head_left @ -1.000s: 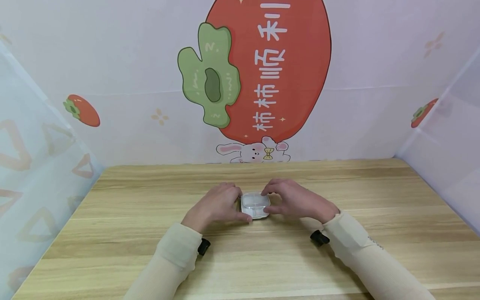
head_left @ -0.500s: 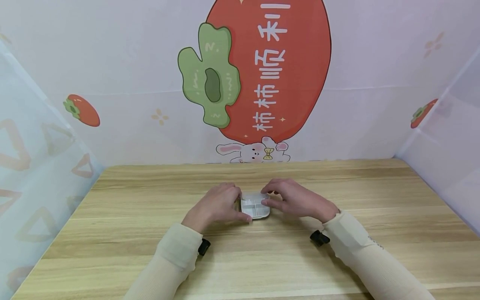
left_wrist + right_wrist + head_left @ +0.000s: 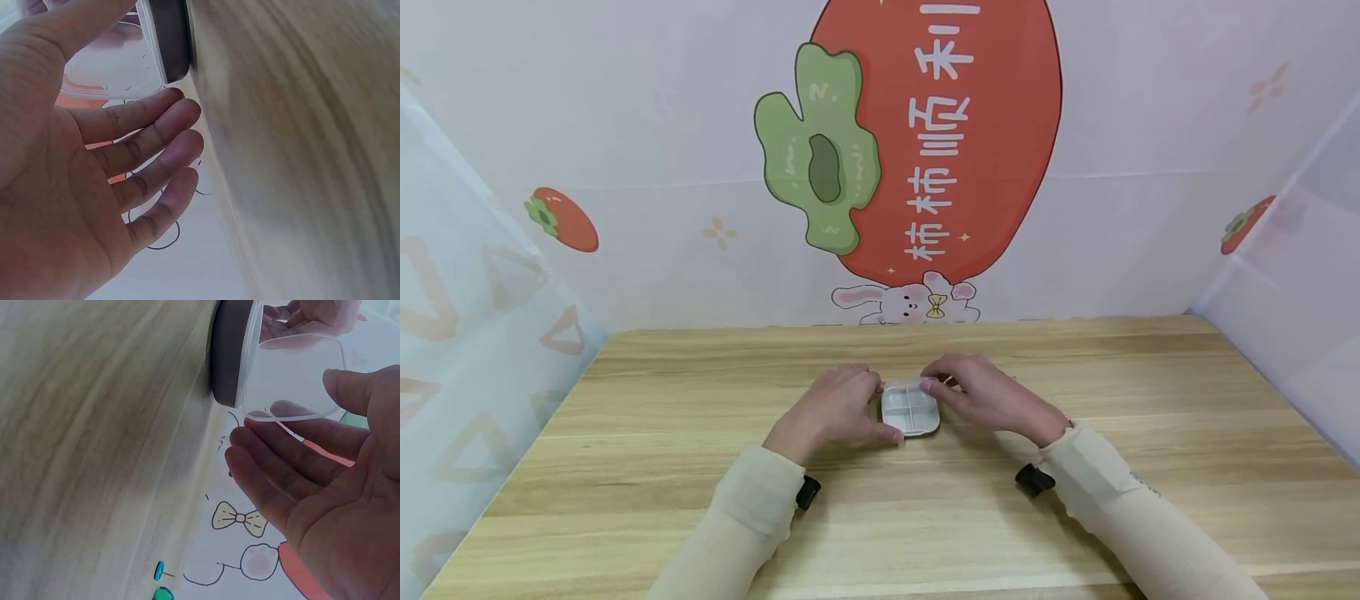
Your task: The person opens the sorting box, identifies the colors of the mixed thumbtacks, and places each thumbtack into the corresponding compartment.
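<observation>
A small pill box (image 3: 911, 422) with a white divided inside and a dark outer base (image 3: 230, 356) sits on the table. Its clear lid (image 3: 290, 378) stands raised at the back edge. My left hand (image 3: 835, 410) holds the box from the left, thumb at the front edge and index finger near the back corner; the other fingers (image 3: 165, 147) are spread along the table. At the lid's right side, my right hand (image 3: 988, 393) pinches the lid, with thumb in front and index finger behind it. No contents show in the compartments.
The wood-grain table (image 3: 880, 533) reaches a white back wall cloth (image 3: 662, 275) printed with a persimmon and a rabbit. A blue tack (image 3: 160, 570) and a green tack (image 3: 164, 594) lie behind my right hand. Cloth walls stand at both sides.
The clear lid has swung from low over the box to raised at the back, exposing the compartments. My right thumb has moved backward with it; my left hand stays in place.
</observation>
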A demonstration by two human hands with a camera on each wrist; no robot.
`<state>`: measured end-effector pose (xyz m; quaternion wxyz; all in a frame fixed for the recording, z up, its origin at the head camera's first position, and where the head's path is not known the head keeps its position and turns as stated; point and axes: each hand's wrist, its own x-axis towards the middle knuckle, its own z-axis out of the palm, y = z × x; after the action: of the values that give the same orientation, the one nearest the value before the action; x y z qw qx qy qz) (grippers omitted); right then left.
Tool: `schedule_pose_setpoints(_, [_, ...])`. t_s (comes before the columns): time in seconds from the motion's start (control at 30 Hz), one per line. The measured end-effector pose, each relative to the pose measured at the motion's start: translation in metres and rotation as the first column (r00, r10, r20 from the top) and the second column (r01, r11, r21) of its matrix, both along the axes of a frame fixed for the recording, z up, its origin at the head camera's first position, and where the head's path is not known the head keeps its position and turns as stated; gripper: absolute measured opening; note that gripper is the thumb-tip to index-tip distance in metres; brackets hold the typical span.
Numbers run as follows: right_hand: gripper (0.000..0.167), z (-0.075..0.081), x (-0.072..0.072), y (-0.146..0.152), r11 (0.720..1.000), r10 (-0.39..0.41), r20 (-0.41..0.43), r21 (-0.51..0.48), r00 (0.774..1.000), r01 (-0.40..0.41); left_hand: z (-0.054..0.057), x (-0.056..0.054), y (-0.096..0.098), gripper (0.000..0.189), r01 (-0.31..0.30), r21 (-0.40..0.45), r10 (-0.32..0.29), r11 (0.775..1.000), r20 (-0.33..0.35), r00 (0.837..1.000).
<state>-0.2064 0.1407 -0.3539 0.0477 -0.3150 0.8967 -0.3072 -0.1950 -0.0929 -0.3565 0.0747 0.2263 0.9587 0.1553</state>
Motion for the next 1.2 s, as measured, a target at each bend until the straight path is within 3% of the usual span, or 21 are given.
schedule_pose_setpoints(0.4, [0.033, 0.002, 0.000, -0.001, 1.000, -0.027, 0.045, -0.012, 0.999, 0.028, 0.009, 0.001, -0.006, 0.072, -0.017, -0.024, 0.017, 1.000, 0.005, 1.000])
schedule_pose_setpoints(0.73, [0.028, 0.006, -0.001, 0.007, 0.999, -0.038, 0.067, 0.006, 0.997, 0.038, 0.007, -0.001, -0.004, 0.064, -0.047, -0.001, 0.047, 0.999, 0.023, 0.999])
schedule_pose_setpoints(1.2, [0.022, 0.007, -0.005, 0.011, 1.000, 0.023, 0.042, -0.020, 0.999, -0.022, 0.005, 0.000, -0.004, 0.045, -0.041, 0.036, 0.040, 0.998, 0.032, 0.999])
